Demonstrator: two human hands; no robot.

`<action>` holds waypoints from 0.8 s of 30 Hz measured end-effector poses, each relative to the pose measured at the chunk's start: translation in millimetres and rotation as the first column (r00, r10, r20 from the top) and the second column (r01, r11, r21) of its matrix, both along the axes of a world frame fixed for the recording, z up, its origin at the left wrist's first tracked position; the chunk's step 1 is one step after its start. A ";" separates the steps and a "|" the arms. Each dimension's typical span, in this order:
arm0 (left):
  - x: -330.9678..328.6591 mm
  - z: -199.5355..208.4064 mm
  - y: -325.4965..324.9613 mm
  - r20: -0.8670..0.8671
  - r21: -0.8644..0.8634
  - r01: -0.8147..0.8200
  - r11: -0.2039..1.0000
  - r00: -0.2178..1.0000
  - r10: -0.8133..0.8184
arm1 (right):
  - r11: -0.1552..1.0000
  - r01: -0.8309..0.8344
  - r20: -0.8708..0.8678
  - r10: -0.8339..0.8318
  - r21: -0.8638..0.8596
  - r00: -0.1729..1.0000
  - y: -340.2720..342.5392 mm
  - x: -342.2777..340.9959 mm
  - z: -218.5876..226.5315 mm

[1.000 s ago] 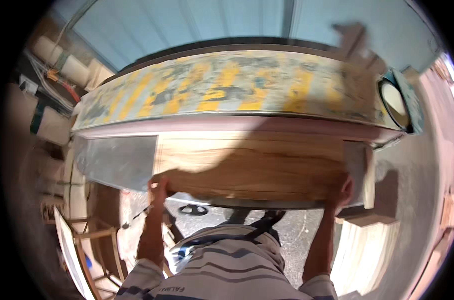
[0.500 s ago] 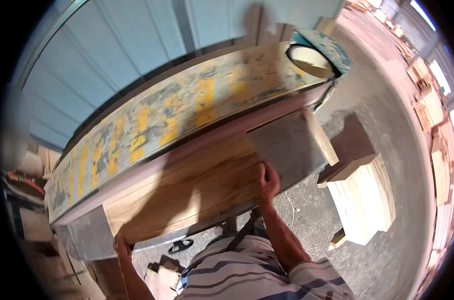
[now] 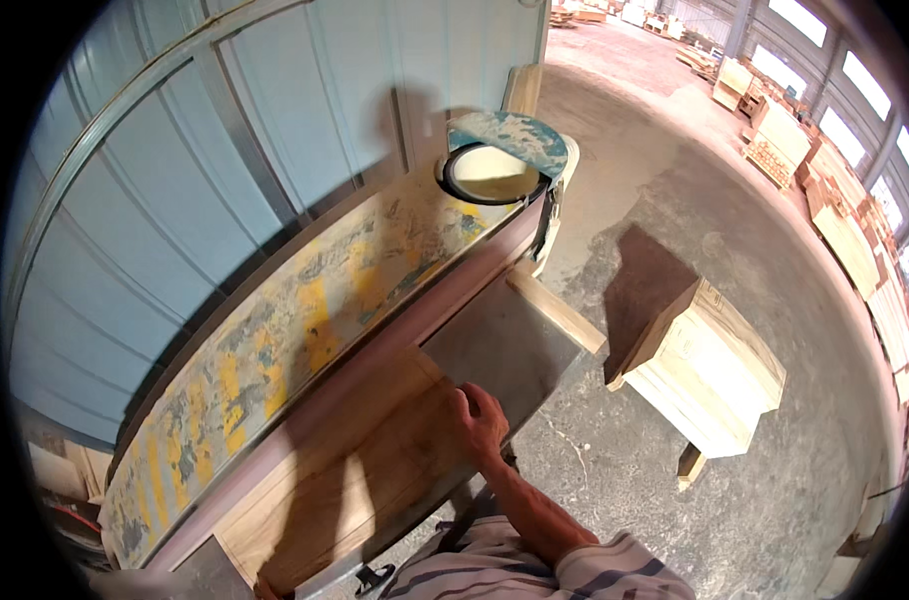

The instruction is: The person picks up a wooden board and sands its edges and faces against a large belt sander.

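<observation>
A long light-brown wooden board (image 3: 375, 460) lies flat on a grey metal table (image 3: 505, 340), its far long edge against the pinkish-brown belt (image 3: 365, 375) of a sanding machine. My right hand (image 3: 483, 425) is closed on the board's right end near the front edge, fingers curled. At the board's near left corner, only a bit of my left hand (image 3: 265, 588) shows at the picture's lower edge, its fingers on the corner; most of that hand is cut off. My shadow falls across the board.
Worn yellow-and-grey striped machine top (image 3: 265, 370) runs behind the belt, with a round opening (image 3: 493, 174) at its far end. A wooden strip (image 3: 557, 310) crosses the table's right end. Stacked pale boards (image 3: 700, 370) stand on the floor at right. A blue panelled wall (image 3: 175, 200) rises behind.
The view has swung to the right, so the machine and board now slant more steeply and sit lower left. Both hands stay at the board's ends; the left has mostly slipped out of view.
</observation>
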State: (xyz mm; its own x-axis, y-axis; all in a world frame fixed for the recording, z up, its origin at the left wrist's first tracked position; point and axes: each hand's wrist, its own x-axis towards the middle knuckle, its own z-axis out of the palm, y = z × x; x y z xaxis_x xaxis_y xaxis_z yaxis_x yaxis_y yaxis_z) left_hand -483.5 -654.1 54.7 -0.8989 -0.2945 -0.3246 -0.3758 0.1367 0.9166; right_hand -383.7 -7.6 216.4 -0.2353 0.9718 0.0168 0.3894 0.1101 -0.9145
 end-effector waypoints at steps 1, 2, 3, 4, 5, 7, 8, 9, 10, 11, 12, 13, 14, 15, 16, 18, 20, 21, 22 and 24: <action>2.5 2.1 9.7 -0.020 0.007 -0.001 1.000 1.000 0.001 | 1.000 0.019 0.010 -0.019 -0.007 1.000 4.7 -0.4 0.3; 5.0 2.6 17.6 -0.041 0.014 0.002 1.000 0.999 -0.002 | 0.999 0.037 0.020 -0.036 -0.016 0.999 9.9 -0.9 -0.6; 6.7 -1.9 15.6 -0.061 0.030 0.007 1.000 0.998 -0.006 | 0.998 0.053 0.030 -0.052 -0.024 0.998 16.2 -1.8 -1.2; 8.6 -0.9 19.0 -0.078 0.043 0.017 0.999 0.997 -0.014 | 0.998 0.060 0.042 -0.059 -0.016 0.997 22.8 -1.2 -1.9; 6.9 0.9 21.8 -0.121 0.072 0.034 0.997 0.992 -0.025 | 0.998 0.065 0.054 -0.065 -0.008 0.996 30.5 -0.7 -2.5; 10.0 -0.8 44.1 -0.073 0.047 0.017 0.999 0.997 -0.014 | 0.996 0.087 0.046 -0.088 0.021 0.995 47.5 1.3 -7.4; 12.0 2.5 56.3 -0.059 0.037 0.021 0.999 0.998 -0.019 | 0.994 0.101 0.025 -0.102 0.040 0.994 57.3 1.8 -10.4; 13.2 3.3 63.5 -0.052 0.032 0.024 0.999 0.998 -0.022 | 0.992 0.115 0.004 -0.115 0.059 0.993 65.8 2.7 -12.6; 13.5 2.8 70.8 -0.046 0.032 0.032 0.999 0.998 -0.031 | 0.990 0.130 0.017 -0.131 0.053 0.991 73.4 4.2 -8.5; 13.7 1.7 75.8 -0.043 0.030 0.040 0.999 0.998 -0.039 | 0.989 0.137 0.019 -0.138 0.061 0.990 81.7 6.0 -10.7; 14.5 0.7 82.1 -0.039 0.032 0.047 0.998 0.998 -0.045 | 0.987 0.143 0.021 -0.145 0.070 0.989 91.5 7.0 -16.3; 16.7 0.3 85.5 -0.039 0.031 0.053 0.998 0.998 -0.052 | 0.986 0.147 0.023 -0.149 0.074 0.989 96.7 6.6 -13.8; 18.5 -1.9 89.5 -0.041 0.030 0.065 0.997 0.997 -0.064 | 0.989 0.140 0.022 -0.142 0.052 0.990 100.5 7.2 -11.1; 22.0 -6.9 88.3 -0.047 0.029 0.084 0.996 0.995 -0.083 | 0.991 0.134 0.021 -0.135 0.029 0.991 104.1 7.9 -7.8; 23.7 -11.0 88.5 -0.049 0.031 0.101 0.994 0.994 -0.100 | 0.992 0.130 0.020 -0.130 0.007 0.991 106.0 8.6 -3.9; 19.1 -31.1 62.9 0.024 0.002 0.017 1.000 1.000 -0.017 | 0.993 0.118 0.020 -0.119 0.027 0.993 107.5 5.2 -9.5; 24.1 -2.9 109.2 -0.075 0.071 0.058 0.996 0.996 -0.053 | 0.990 0.136 0.038 -0.138 0.047 0.990 113.6 14.7 -18.9; 27.1 19.0 130.9 -0.130 0.099 0.074 0.992 0.990 -0.061 | 0.990 0.138 0.036 -0.139 0.039 0.990 113.2 16.6 -20.8; 25.5 11.9 109.1 -0.074 0.043 0.054 0.998 0.996 -0.051 | 0.992 0.122 0.023 -0.122 0.025 0.992 108.3 12.4 -20.6; 22.1 -10.6 54.0 0.043 -0.070 0.021 0.997 0.999 -0.018 | 0.996 0.074 0.028 -0.076 0.047 0.997 93.7 5.5 -15.6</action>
State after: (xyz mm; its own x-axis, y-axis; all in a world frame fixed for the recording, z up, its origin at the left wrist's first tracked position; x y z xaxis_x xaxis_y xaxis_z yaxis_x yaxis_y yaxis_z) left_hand -461.5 -600.1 44.1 -0.8907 -0.3003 -0.3412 -0.4104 0.2086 0.8877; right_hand -378.2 86.1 200.8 -0.1628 0.9851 0.0563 0.4249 0.1214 -0.8971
